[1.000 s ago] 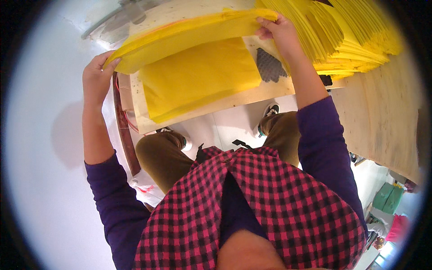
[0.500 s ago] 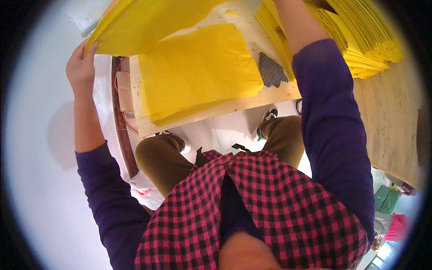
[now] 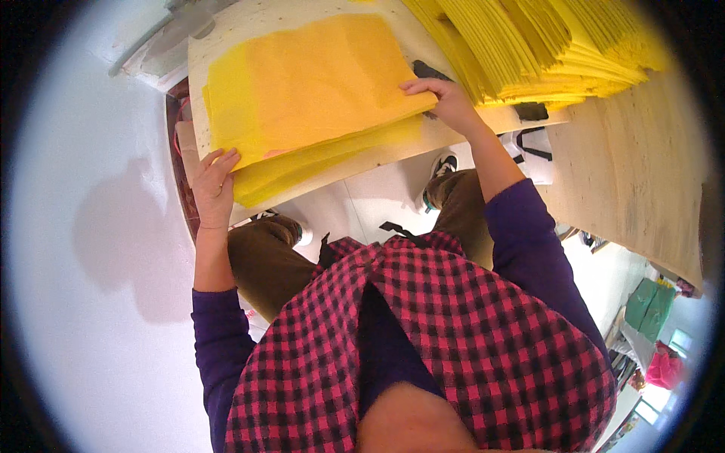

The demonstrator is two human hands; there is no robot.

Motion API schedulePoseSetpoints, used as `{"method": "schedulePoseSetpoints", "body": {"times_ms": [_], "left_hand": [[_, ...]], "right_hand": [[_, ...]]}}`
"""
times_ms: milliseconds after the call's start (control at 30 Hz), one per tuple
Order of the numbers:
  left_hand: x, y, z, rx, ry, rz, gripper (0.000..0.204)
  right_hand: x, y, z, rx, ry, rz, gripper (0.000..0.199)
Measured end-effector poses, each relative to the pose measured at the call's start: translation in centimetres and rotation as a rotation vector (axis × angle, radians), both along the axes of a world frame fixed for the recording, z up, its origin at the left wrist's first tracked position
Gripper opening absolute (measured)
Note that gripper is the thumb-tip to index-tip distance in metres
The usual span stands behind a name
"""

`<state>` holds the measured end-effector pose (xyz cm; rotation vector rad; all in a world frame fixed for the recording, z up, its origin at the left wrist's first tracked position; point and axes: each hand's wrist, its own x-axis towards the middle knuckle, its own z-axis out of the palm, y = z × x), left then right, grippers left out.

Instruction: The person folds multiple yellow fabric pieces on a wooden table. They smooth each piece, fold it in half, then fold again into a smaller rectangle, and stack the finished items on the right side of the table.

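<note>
A thin fabric sheet (image 3: 325,83), orange-yellow over most of its face and brighter yellow at its left side, lies spread over a stack of yellow fabric sheets (image 3: 302,178). My left hand (image 3: 215,187) pinches the near left corner of the top sheet. At the near right corner, my right hand (image 3: 447,104) grips the sheet's edge, fingers on top and the thumb hidden. Below the top sheet's near edge, the lower sheets stick out toward me, slightly fanned.
Thick piles of folded yellow fabric (image 3: 521,53) stand at the far right. A pale wooden board (image 3: 393,157) bears the stack, and another wooden surface (image 3: 627,181) extends to the right. Dark patches show beside the piles. A white wall (image 3: 98,302) borders the left.
The raised sheet has come down over the stack. My right hand has moved from the far side to the near right corner; my left hand has come lower and inward.
</note>
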<state>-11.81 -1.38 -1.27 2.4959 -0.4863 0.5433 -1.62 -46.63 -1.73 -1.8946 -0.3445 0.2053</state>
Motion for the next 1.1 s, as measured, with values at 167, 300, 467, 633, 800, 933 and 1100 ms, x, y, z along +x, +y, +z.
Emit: {"method": "schedulePoseSetpoints", "body": {"times_ms": [167, 300, 467, 633, 800, 933, 1100], "left_hand": [[0.3, -0.7, 2.0, -0.027, -0.028, 0.059, 0.043], [1.2, -0.3, 4.5, 0.009, -0.190, 0.084, 0.039], [-0.4, 0.3, 3.2, 0.067, -0.098, 0.087, 0.037], [-1.2, 0.6, 0.9, -0.021, -0.019, 0.067, 0.039], [-0.6, 0.8, 1.2, -0.075, 0.004, 0.164, 0.035], [-1.1, 0.6, 0.9, -0.072, 0.050, 0.140, 0.033], [-1.4, 1.0, 0.0, -0.101, 0.072, 0.158, 0.034]], "right_hand": [[0.7, 0.3, 1.5, 0.061, -0.010, 0.043, 0.027], [0.9, 0.6, 1.9, 0.210, -0.174, 0.073, 0.027], [-1.1, 1.2, 0.5, 0.149, -0.125, 0.075, 0.030], [-1.5, 1.5, 0.4, 0.097, -0.058, 0.073, 0.031], [-1.1, 1.7, 1.2, 0.100, -0.087, 0.071, 0.033], [-2.9, 1.6, 0.4, -0.178, -0.320, 0.032, 0.033], [-5.6, 0.4, -0.5, 0.060, -0.121, -0.335, 0.022]]}}
